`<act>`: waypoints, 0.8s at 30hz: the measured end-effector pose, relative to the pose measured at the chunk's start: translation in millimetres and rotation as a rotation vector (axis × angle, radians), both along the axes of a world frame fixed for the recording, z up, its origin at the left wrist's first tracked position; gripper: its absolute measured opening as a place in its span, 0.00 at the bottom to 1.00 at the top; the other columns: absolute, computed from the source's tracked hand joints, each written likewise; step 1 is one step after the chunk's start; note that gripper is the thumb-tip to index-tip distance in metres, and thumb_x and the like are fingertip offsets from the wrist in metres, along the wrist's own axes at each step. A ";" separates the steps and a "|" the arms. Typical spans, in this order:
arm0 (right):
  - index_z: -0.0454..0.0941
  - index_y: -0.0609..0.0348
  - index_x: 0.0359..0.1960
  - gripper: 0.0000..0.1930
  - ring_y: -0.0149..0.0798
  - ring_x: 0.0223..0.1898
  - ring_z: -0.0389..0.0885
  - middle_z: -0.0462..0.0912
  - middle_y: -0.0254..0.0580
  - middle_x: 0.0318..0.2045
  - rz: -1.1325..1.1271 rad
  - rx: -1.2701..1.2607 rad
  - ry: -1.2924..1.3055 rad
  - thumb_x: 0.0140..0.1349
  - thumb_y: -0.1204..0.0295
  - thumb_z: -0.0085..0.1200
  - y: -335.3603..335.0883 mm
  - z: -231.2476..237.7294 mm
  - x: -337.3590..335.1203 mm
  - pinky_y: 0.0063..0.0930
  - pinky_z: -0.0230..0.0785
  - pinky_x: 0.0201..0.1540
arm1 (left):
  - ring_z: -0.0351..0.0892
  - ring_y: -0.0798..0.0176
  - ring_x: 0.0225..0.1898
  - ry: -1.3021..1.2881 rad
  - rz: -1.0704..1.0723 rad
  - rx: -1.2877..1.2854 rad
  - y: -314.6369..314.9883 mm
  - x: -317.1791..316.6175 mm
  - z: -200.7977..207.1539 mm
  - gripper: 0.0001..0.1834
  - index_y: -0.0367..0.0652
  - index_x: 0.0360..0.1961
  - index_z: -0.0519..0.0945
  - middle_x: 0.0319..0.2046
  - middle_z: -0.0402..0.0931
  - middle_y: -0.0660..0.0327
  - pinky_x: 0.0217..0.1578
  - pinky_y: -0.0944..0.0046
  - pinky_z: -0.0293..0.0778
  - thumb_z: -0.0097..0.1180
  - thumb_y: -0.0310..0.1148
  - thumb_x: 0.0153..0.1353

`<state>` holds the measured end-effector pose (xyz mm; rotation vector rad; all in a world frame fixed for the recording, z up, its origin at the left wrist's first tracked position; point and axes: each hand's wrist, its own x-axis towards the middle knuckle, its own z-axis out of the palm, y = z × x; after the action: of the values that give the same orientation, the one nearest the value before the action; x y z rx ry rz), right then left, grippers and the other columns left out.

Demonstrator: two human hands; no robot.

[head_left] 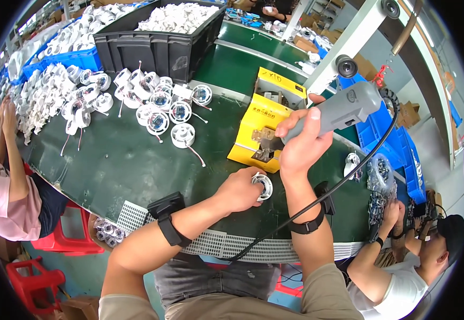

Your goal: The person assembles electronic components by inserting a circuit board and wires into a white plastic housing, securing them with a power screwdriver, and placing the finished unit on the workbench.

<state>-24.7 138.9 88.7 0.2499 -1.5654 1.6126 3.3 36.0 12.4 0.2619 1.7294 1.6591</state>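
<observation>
My left hand (pixel 240 190) rests low over the green worktop, its fingers closed round a small white ring-shaped plastic housing (pixel 265 188). My right hand (pixel 305 140) is wrapped round a grey electric screwdriver (pixel 349 106), which is tilted with its cabled end up to the right. The screwdriver's lower end is beside the metal bracket of a yellow screw feeder (pixel 256 120); whether its tip touches the bracket I cannot tell. Farther left lie several round white housings with blue circuit boards (pixel 160 100) and loose wires. One white housing (pixel 183 135) sits nearest, its wire trailing.
A black crate (pixel 160 50) of white parts stands at the far left, beside heaped white parts (pixel 42 98). The screwdriver's cable (pixel 344 181) crosses over my right forearm. Blue bins (pixel 368 122) and bagged metal parts (pixel 380 173) are at right. Co-workers sit on both sides.
</observation>
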 end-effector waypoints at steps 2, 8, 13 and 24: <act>0.64 0.70 0.49 0.17 0.31 0.14 0.68 0.69 0.39 0.14 0.003 0.006 0.003 0.69 0.65 0.39 1.6 -2.8 -1.9 0.25 0.63 0.19 | 0.80 0.61 0.38 -0.007 -0.012 0.008 0.2 -1.0 -1.0 0.18 0.32 0.55 0.70 0.42 0.75 0.53 0.38 0.65 0.83 0.47 0.23 0.63; 0.65 0.69 0.48 0.17 0.31 0.14 0.68 0.69 0.39 0.15 0.007 0.021 0.000 0.69 0.65 0.39 1.4 -2.8 -2.1 0.24 0.63 0.19 | 0.81 0.60 0.38 -0.015 0.053 0.015 -1.1 -4.3 -2.0 0.18 0.31 0.55 0.69 0.42 0.75 0.52 0.38 0.64 0.83 0.46 0.23 0.64; 0.65 0.68 0.47 0.16 0.31 0.14 0.69 0.69 0.39 0.15 0.001 0.026 -0.007 0.69 0.65 0.40 -0.2 -2.7 -1.0 0.25 0.63 0.18 | 0.81 0.59 0.38 -0.043 0.087 0.036 -2.1 -4.7 0.5 0.18 0.31 0.54 0.69 0.43 0.74 0.52 0.38 0.64 0.83 0.45 0.22 0.63; 0.63 0.66 0.46 0.15 0.32 0.14 0.67 0.68 0.40 0.15 0.112 0.004 -0.077 0.69 0.65 0.38 3.9 -7.3 23.5 0.26 0.64 0.18 | 0.80 0.59 0.39 -0.078 0.113 0.114 -1.6 -8.7 -6.5 0.15 0.31 0.52 0.70 0.44 0.74 0.53 0.39 0.61 0.83 0.45 0.22 0.63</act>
<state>-1.2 142.8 81.4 0.2856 -1.6379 1.7238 -5.4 34.4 5.9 0.1524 1.6208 1.8287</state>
